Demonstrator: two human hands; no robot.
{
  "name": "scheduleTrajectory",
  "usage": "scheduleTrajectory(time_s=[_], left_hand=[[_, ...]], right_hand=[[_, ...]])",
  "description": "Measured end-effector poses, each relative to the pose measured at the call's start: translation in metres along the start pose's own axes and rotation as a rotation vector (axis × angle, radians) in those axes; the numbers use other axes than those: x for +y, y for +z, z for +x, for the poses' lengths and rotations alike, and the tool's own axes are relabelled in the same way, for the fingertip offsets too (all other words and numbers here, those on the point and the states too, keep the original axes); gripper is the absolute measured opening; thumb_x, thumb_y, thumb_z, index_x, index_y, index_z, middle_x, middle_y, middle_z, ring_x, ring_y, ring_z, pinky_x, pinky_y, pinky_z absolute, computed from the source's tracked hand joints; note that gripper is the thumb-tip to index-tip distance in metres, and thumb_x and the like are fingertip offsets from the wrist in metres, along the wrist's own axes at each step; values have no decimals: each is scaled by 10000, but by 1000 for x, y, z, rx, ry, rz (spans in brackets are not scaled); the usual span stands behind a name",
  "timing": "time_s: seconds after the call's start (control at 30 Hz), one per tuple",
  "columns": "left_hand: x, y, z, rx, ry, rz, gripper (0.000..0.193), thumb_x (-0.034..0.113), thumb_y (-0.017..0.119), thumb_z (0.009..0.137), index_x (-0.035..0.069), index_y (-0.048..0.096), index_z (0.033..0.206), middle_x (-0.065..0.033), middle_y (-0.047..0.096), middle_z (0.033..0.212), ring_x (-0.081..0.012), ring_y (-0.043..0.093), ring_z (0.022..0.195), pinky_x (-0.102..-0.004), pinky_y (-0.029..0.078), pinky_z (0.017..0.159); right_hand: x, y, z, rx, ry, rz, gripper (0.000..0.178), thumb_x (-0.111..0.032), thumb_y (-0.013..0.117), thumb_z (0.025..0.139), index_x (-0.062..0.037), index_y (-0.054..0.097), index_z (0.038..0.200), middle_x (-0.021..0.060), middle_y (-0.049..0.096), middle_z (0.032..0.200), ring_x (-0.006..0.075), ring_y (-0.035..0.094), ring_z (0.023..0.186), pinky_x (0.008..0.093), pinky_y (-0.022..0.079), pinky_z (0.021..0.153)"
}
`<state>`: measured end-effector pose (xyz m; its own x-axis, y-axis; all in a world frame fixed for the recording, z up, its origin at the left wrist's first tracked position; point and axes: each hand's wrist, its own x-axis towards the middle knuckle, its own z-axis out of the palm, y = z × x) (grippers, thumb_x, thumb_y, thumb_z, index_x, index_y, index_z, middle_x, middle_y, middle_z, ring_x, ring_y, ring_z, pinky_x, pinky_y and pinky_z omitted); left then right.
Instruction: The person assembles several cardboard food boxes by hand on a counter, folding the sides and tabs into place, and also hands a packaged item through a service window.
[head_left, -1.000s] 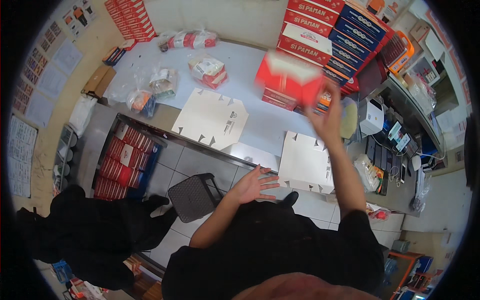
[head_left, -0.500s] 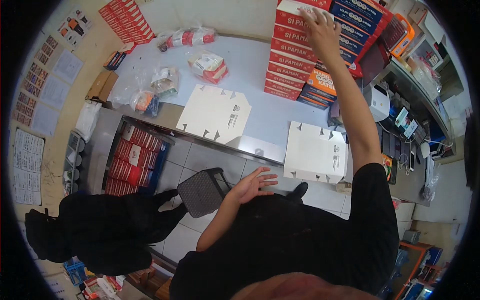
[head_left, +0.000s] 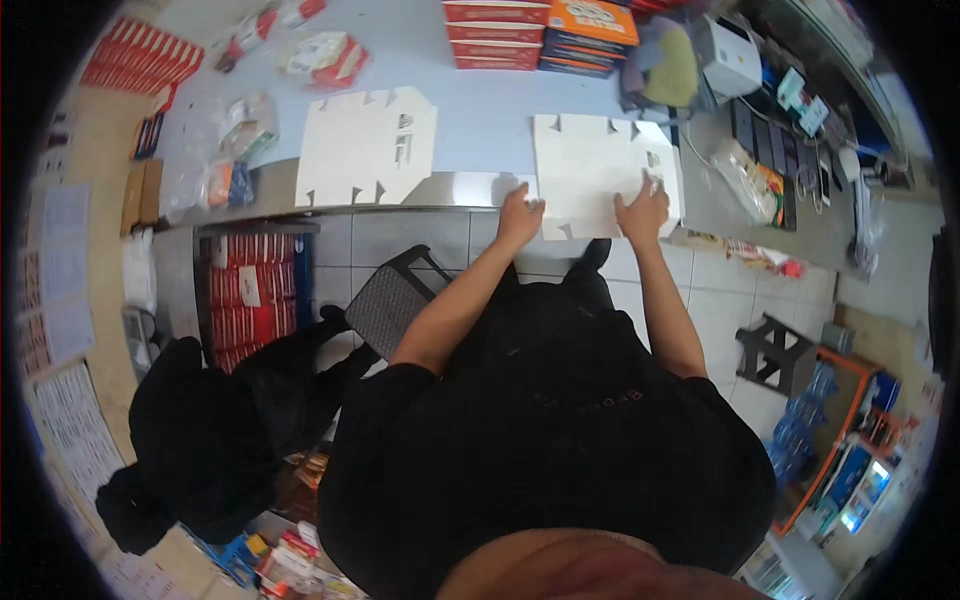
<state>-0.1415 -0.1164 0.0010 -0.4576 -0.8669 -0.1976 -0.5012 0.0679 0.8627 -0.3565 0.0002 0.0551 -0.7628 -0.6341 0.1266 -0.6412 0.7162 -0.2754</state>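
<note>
A flat white cardboard box blank (head_left: 590, 160) lies at the front edge of the table, overhanging it slightly. My right hand (head_left: 643, 208) rests over its near right part, thumb and forefinger apart. At its left edge is my left hand (head_left: 522, 217), thumb and forefinger spread; whether the thumb touches the cardboard I cannot tell. A second white box blank (head_left: 365, 150) lies flat farther left, with dark slots along its edges and a small dark print.
Red boxes (head_left: 495, 40) and an orange-and-navy box (head_left: 590, 22) stand stacked at the back. Bagged packages (head_left: 325, 58) lie at the left. A grey stool (head_left: 395, 305) and a person in black (head_left: 220, 430) are left of me. Phones and a white device (head_left: 728, 55) occupy the right counter.
My right hand has come down from the top of the red box stack to the right-hand box blank. My left hand has moved forward to that blank's left edge. The view has tilted down.
</note>
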Motion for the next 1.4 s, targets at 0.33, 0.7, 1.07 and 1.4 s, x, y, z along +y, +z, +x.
scheduleTrajectory(time_s=[0.33,0.7,1.07,1.4], left_hand=[[37,32,48,-6,-110,190,408,240,685,865,-38,627,1158,-277,660,1083,-417,617,1072,-490,490,961],[59,5,57,100,-30,113,449,221,727,861,-12,622,1229,-180,714,1036,-341,678,971,-430,525,865],[166,-81,-27,-47,-120,-1178,454,24,572,999,5,399,1418,-144,560,1373,-251,566,1257,-402,492,1058],[134,-120,-67,-782,-219,-462,451,300,628,1014,59,467,1359,-88,595,1294,-173,635,1089,-331,566,756]], right_hand=[[119,35,-10,-89,178,183,856,-366,791,761,54,463,1431,314,538,1329,456,514,1256,494,433,1074],[88,26,-7,-66,-57,319,702,-329,778,797,40,559,1353,287,593,1280,425,543,1229,469,434,1070],[3,-82,-102,-715,-192,1102,386,-242,855,814,8,649,1024,133,694,984,228,660,869,399,530,794],[-118,-136,-72,155,-219,1151,469,-167,559,1030,100,416,1389,239,626,1212,312,606,1166,386,458,1004]])
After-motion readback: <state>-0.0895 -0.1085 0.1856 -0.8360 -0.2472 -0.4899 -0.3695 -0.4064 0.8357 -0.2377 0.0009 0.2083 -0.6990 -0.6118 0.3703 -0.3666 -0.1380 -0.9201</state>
